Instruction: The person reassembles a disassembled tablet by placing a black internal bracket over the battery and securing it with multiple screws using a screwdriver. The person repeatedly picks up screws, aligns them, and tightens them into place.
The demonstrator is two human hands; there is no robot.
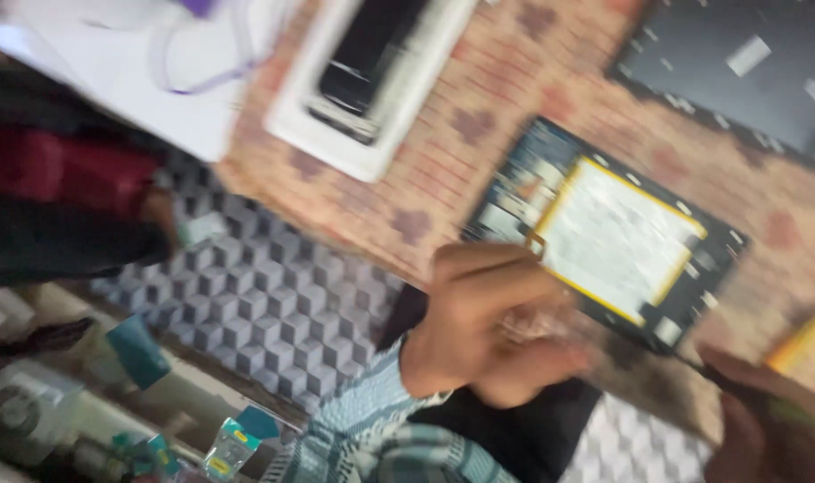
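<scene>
The picture is badly blurred by motion. An opened tablet (622,241) lies on the brick-patterned table top (515,98), showing a white battery with a yellow border. My left hand (488,322), in a plaid sleeve, hovers at the tablet's near left corner with its fingers curled. Whether it grips anything is lost in the blur. My right hand (765,429) shows only in part at the bottom right, with a thin dark shape along its upper edge. I cannot tell if it holds that shape.
A dark back cover (747,72) lies at the top right. A white tray holding a phone (371,80) sits at the top, with white paper (112,63) beside it. Another person in dark and red clothing (59,179) is at the left. Small packets (228,447) lie below.
</scene>
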